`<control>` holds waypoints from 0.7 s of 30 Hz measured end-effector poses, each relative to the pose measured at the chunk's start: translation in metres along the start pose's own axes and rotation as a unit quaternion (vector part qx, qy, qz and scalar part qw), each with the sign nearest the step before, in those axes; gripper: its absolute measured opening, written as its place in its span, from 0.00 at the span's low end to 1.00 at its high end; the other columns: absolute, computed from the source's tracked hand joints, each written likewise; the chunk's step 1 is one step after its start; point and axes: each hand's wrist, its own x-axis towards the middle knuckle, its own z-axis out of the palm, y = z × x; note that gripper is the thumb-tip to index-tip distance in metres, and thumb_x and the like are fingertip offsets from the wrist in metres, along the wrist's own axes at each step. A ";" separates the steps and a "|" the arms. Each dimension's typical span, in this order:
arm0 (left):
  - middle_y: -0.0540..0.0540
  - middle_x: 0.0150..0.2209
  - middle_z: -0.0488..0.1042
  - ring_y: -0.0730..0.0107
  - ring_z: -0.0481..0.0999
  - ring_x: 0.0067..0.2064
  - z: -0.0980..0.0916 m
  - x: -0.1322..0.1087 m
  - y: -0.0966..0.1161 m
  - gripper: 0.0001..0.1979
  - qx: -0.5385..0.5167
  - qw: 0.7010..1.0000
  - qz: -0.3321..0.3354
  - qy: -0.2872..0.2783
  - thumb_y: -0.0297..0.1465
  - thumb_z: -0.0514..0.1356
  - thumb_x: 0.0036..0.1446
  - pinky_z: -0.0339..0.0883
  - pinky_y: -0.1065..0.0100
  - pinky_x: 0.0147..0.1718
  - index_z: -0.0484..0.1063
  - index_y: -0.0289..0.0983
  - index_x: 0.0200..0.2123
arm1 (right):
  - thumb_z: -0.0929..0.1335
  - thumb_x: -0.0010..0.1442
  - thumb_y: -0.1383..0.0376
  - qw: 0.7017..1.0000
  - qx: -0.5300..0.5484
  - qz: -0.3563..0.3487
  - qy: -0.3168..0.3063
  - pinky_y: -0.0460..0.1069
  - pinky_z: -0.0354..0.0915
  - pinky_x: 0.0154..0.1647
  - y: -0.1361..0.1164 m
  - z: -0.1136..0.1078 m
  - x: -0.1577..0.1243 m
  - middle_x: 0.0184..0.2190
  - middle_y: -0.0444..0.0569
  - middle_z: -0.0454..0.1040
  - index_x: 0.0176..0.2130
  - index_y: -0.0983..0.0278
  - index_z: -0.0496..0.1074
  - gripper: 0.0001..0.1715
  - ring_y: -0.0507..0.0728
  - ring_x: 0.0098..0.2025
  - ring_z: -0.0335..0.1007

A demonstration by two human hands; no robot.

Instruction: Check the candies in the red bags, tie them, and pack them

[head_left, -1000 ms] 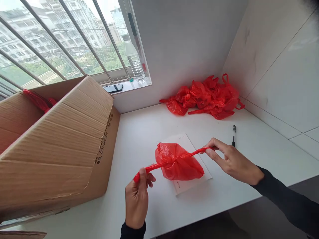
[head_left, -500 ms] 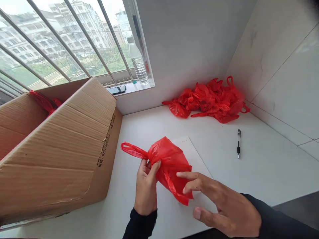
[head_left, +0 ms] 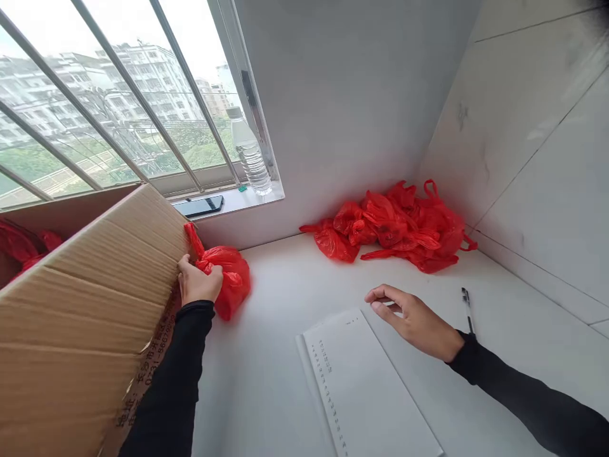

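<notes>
My left hand is closed on the gathered neck of a red plastic bag, close beside the cardboard box. One loop of the bag sticks up above my fingers, and its rounded body hangs to the right. What is inside the bag cannot be made out. Over the table, my right hand is raised with fingers curved and thumb apart, holding nothing. Below and left of it lies a notepad with rows of handwriting. A pen rests near my right wrist, partly hidden by the sleeve.
Several red plastic bags are piled against the back wall. More red plastic shows inside the box. On the window sill stand a water bottle and, lying flat, a phone. Metal bars cross the window.
My left hand has carried the red bag left and away from me to the box's side, uncovering the notepad's writing. My right hand has drawn away from the bag. The view has shifted.
</notes>
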 end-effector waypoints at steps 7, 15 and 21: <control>0.29 0.68 0.54 0.33 0.50 0.70 0.041 -0.052 -0.020 0.32 0.114 0.986 0.115 0.026 0.28 0.62 0.56 0.44 0.39 0.66 0.63 0.30 0.64 | 0.64 0.65 0.65 0.991 -0.121 -0.024 0.060 0.56 0.67 0.52 0.023 0.016 0.118 0.57 0.55 0.68 0.51 0.61 0.72 0.16 0.54 0.37 0.72; 0.37 0.62 0.66 0.49 0.60 0.67 0.036 -0.118 0.005 0.17 -0.054 0.983 0.162 -0.074 0.29 0.59 0.60 0.49 0.46 0.67 0.74 0.40 0.53 | 0.66 0.64 0.66 0.984 -0.174 -0.012 0.046 0.55 0.66 0.50 0.029 0.019 0.157 0.48 0.58 0.72 0.48 0.68 0.74 0.14 0.58 0.41 0.73; 0.38 0.48 0.75 0.56 0.79 0.43 0.025 -0.177 0.045 0.15 -0.289 0.910 -0.104 -0.279 0.38 0.58 0.62 0.76 0.51 0.42 0.74 0.37 0.49 | 0.63 0.68 0.62 0.990 -0.123 -0.052 0.053 0.51 0.70 0.43 -0.011 0.003 0.080 0.46 0.52 0.73 0.45 0.64 0.75 0.13 0.56 0.41 0.74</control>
